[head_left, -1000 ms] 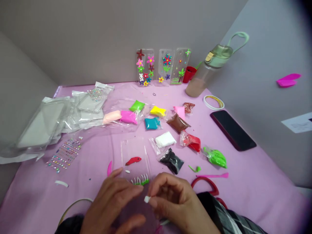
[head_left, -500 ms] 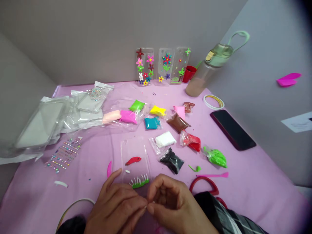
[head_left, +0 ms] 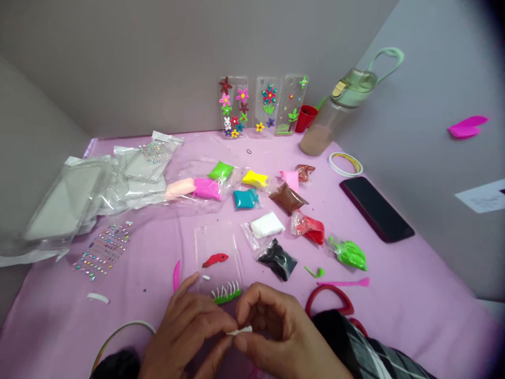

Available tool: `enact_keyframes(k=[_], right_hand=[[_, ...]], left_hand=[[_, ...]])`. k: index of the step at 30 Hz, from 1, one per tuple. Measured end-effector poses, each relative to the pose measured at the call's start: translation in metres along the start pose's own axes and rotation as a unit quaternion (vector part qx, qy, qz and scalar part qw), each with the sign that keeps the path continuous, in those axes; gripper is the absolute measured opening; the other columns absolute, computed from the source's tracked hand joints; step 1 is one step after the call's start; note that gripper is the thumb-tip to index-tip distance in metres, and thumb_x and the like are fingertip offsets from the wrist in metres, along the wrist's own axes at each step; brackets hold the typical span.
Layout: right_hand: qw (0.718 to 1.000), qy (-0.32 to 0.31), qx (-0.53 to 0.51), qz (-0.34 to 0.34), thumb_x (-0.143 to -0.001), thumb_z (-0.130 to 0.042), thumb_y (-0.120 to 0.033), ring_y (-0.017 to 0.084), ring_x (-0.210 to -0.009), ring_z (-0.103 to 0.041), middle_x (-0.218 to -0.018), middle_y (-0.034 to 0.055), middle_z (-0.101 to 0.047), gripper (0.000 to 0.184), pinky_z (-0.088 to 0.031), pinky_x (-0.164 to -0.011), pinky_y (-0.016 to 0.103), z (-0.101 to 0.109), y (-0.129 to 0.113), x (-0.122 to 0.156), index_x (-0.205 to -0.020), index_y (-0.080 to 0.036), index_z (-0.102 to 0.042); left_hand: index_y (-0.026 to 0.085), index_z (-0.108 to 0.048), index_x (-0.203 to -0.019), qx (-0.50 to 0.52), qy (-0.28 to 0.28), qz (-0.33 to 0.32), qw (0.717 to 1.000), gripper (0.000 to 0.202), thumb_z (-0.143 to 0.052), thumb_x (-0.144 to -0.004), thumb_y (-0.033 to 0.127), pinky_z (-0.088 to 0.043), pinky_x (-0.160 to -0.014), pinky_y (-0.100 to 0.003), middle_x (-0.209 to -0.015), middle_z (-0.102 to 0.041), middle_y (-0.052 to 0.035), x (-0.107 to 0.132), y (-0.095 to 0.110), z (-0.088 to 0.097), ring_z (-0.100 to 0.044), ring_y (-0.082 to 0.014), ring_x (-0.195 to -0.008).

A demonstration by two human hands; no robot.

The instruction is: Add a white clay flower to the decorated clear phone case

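Low in the head view, a small white strip of clay (head_left: pixel 242 330) is pinched between the fingertips of my left hand (head_left: pixel 191 329) and my right hand (head_left: pixel 282 326). The two hands meet there at their fingertips. Just beyond them lies a clear phone case (head_left: pixel 203 239), bearing a red clay fish (head_left: pixel 215 260), a small white clay bit (head_left: pixel 205 277) and a green clay strip (head_left: pixel 228 297) with thin white strands rising from it. Left of the case lies a curved pink tool (head_left: pixel 176 275). My hands cover the case's near end.
Behind the case are bags of clay: white (head_left: pixel 267 225), black (head_left: pixel 278 260), red (head_left: pixel 310 229) and green (head_left: pixel 350 256). Red scissors (head_left: pixel 330 289) and a pink tool (head_left: pixel 347 282) lie right. A phone (head_left: pixel 376 209) and bottle (head_left: pixel 329 118) stand further off. Gem stickers (head_left: pixel 103 251) lie left.
My fingertips have parted slightly, so more of the white clay strip shows between them. Both hands have otherwise stayed in place, and the objects on the table have not moved.
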State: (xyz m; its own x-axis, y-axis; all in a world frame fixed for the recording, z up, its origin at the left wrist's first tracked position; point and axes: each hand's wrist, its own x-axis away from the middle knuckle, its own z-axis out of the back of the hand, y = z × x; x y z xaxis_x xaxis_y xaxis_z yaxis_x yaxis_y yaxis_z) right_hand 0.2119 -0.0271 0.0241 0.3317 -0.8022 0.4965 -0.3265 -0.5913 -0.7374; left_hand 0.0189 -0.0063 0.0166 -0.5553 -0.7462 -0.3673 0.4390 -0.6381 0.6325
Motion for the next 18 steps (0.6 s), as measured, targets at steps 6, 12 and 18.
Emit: enact_keyframes(k=[6,12,18], right_hand=[[1.000,0.008,-0.026,0.006,-0.064,-0.095,-0.032,0.008,-0.062,-0.043,-0.069,-0.0052,-0.057,0.040,-0.030,-0.060,0.022,0.001,0.003,0.000,-0.078,-0.016,-0.061],[0.999,0.025,0.037,0.014,-0.068,-0.088,-0.027,0.008,-0.059,-0.040,-0.066,-0.0062,-0.053,0.032,-0.029,-0.057,0.022,-0.001,-0.003,0.002,-0.074,-0.017,-0.058],[0.990,0.043,0.123,0.052,-0.071,-0.066,-0.014,0.010,-0.060,-0.042,-0.064,-0.0055,-0.051,0.011,-0.033,-0.057,0.024,-0.003,-0.007,0.005,-0.071,-0.019,-0.056]], left_hand=[[0.027,-0.062,-0.094,-0.024,0.025,-0.020,0.999,0.009,-0.057,-0.098,0.020,-0.028,-0.124,-0.026,-0.078,-0.074,0.0107,-0.004,-0.001,-0.003,-0.072,-0.0085,-0.071],[0.027,-0.061,-0.091,-0.011,-0.003,-0.017,1.000,0.014,-0.059,-0.091,0.013,-0.040,-0.118,-0.034,-0.075,-0.074,0.0105,-0.003,0.000,-0.001,-0.072,-0.0111,-0.068],[0.027,-0.061,-0.090,-0.010,-0.011,-0.006,1.000,0.016,-0.063,-0.086,0.012,-0.040,-0.118,-0.031,-0.074,-0.072,0.0106,-0.003,0.001,-0.001,-0.070,-0.0099,-0.067]])
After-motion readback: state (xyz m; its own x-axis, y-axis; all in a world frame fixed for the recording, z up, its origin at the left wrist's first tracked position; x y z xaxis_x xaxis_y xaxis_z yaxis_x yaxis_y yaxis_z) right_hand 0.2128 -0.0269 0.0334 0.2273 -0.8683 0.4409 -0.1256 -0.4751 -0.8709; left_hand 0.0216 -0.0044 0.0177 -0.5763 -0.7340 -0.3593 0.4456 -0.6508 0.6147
